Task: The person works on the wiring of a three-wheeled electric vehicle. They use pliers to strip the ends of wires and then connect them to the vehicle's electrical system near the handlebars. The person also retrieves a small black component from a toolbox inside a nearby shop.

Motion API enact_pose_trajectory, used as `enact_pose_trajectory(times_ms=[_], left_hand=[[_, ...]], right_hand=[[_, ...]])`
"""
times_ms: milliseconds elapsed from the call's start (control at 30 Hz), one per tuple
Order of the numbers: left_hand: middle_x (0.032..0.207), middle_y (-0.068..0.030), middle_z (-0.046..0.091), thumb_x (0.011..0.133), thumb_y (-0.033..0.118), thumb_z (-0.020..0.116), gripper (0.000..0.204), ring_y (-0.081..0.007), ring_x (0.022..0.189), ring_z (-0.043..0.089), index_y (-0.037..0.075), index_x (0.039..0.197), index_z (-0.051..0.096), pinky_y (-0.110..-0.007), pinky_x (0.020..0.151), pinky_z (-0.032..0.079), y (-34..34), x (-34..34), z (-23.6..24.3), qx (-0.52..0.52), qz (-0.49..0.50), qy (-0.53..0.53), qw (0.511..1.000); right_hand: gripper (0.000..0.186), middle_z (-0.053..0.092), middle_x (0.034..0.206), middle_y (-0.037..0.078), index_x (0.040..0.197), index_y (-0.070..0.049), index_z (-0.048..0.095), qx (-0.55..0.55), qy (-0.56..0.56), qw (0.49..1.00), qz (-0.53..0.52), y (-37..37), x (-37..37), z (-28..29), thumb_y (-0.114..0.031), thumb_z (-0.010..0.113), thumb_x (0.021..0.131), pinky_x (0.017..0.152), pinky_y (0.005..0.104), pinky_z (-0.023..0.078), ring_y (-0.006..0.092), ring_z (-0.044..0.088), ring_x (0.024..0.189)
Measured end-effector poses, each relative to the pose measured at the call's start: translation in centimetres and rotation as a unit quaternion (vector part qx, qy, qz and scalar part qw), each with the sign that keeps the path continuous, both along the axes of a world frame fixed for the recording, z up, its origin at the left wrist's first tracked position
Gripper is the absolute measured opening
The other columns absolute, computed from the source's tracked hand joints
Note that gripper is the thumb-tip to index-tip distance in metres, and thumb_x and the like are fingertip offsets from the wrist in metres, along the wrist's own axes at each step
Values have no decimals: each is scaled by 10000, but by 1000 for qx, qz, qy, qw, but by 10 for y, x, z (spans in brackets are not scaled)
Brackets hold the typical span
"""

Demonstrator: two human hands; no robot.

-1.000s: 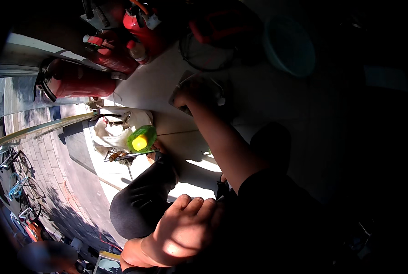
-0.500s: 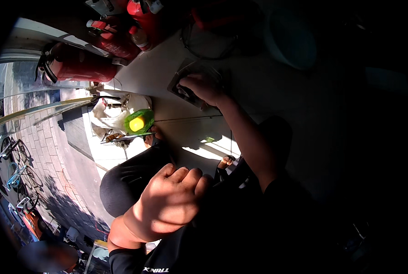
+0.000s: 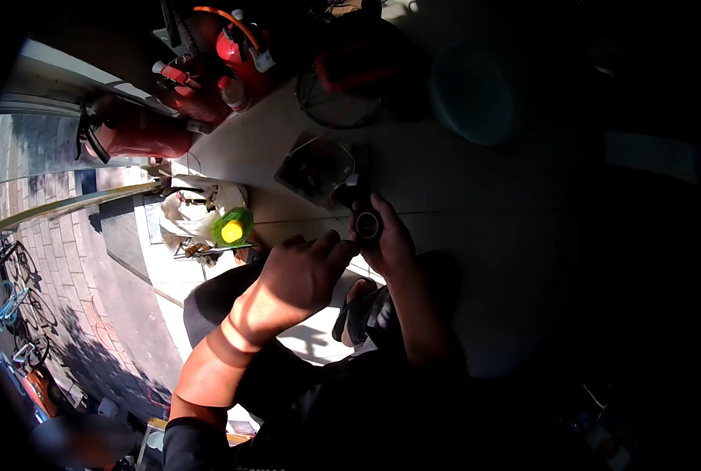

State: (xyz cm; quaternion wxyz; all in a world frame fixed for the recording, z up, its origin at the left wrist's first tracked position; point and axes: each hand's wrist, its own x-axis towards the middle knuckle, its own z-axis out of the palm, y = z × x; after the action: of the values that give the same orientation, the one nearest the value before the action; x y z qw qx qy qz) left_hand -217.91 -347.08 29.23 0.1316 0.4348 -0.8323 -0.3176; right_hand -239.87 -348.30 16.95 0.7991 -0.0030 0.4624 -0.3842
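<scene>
A black round piece with a pale ring on its face is held in my right hand, thumb along its side. Its exact kind is too dark to tell. My left hand is closed, back upward, its fingertips right beside the lower edge of the round piece. Whatever those fingers pinch, if anything, is hidden. Just beyond the hands, a shallow square tray with dark parts in it lies on the tiled floor.
Several red fire extinguishers stand at the far left, beside a small red-capped bottle. Left of my knee are a white bag and a green bottle with a yellow cap. A pale basin sits at the far right.
My right hand has drawn back from the tray toward me and now holds the black round piece. My left hand has moved forward to meet it, still closed.
</scene>
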Motion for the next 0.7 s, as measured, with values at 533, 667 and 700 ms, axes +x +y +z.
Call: enact_pose_trajectory(times_ms=[533, 667, 700], left_hand=[[947, -39, 703, 1017, 113, 659, 156, -87, 573, 521, 88, 1167, 623, -263, 557, 466, 356, 144, 199, 209, 683, 623, 319], [903, -19, 674, 1035, 130, 640, 47, -75, 576, 501, 84, 1032, 630, -279, 603, 469, 437, 146, 281, 107, 727, 625, 264], [887, -16, 663, 1040, 133, 628, 62, -75, 571, 490, 82, 1004, 625, -280, 606, 468, 458, 143, 290, 91, 727, 631, 255]], right_hand=[[330, 669, 892, 81, 1090, -21, 639, -19, 55, 880, 472, 136, 42, 402, -346, 583, 1080, 573, 372, 527, 211, 673, 673], [354, 677, 899, 124, 1149, 26, 645, -74, 49, 843, 530, 161, 95, 446, -312, 572, 1076, 586, 380, 550, 228, 672, 667], [349, 676, 903, 123, 1133, 21, 645, -80, 54, 831, 549, 169, 108, 452, -316, 578, 1073, 583, 382, 548, 227, 671, 666]])
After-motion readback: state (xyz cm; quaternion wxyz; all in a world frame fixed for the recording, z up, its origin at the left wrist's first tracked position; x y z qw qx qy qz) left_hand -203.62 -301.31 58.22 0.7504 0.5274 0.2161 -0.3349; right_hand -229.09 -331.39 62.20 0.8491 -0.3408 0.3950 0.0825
